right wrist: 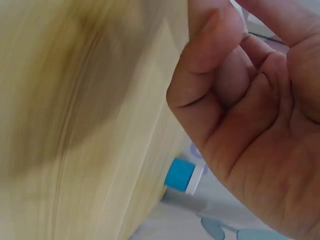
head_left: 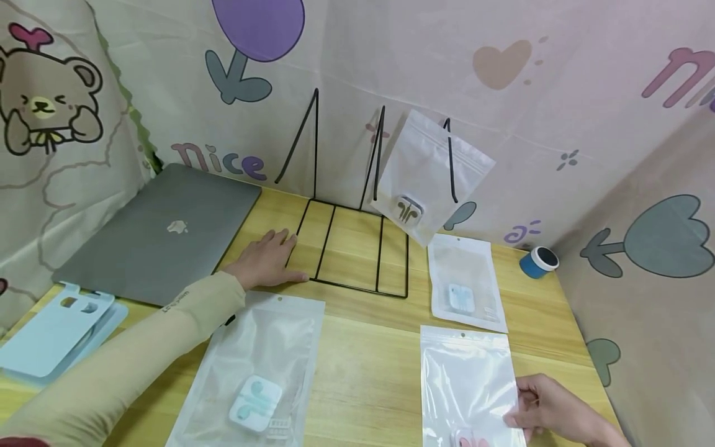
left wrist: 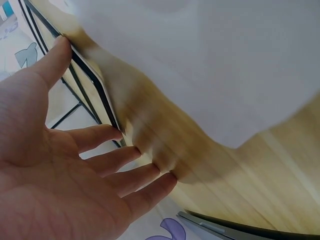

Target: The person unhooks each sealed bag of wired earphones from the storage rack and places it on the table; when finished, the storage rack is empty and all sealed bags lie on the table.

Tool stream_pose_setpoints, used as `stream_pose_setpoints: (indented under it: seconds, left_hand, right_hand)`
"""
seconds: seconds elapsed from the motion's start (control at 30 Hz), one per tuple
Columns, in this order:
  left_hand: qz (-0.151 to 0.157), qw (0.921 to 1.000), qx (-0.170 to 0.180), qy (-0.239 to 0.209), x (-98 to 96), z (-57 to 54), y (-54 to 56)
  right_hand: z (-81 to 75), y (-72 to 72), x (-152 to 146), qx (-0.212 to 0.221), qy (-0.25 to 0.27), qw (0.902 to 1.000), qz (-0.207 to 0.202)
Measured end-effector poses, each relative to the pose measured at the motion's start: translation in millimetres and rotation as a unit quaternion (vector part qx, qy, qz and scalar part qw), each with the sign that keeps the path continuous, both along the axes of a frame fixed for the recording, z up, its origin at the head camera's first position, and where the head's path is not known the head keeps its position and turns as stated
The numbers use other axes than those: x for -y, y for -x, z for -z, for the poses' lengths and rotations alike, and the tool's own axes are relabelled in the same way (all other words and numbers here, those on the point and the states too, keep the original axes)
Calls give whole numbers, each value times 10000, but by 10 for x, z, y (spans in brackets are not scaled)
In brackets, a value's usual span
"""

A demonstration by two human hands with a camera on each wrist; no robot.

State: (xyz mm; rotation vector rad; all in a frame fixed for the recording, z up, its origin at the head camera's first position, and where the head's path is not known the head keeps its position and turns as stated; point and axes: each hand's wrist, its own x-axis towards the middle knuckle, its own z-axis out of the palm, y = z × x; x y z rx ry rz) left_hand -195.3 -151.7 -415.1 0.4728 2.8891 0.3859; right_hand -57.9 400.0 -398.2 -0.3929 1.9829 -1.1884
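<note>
A black wire rack with upright prongs stands at the back of the wooden table. My left hand rests at its front left corner, fingers spread on the wood; in the left wrist view the thumb lies against the wire. From the right prong hangs a white zip bag with an earphone case inside, tilted. At the front right, my right hand pinches the right edge of another clear-fronted zip bag holding pink earphones, partly cut off by the frame.
A zip bag with pale earphones lies at front left, a smaller zip bag at right. A grey laptop and light blue phone cases sit at left. A blue jar stands near the patterned backdrop.
</note>
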Motion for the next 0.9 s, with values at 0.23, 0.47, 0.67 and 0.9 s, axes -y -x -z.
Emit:
stream_pose_setpoints:
  seconds: [0.23,0.47,0.67,0.9]
  left_hand:
    - [-69,10000,44,3,13,-14,-18]
    - [-16,10000,47,22,-11,-35,-6]
    - [-35,9999,122,22,-26,-49,4]
    - [-78,9998,162,0,-19,-50,-18]
  right_hand:
    - [7,22,-163,313,-18,9993,184]
    - [75,-26,-274,311,-469,9971,504]
    - [48,-64,-305,292,-789,9938,726]
    - [-151,14,-272,-925,-2519,9591,904]
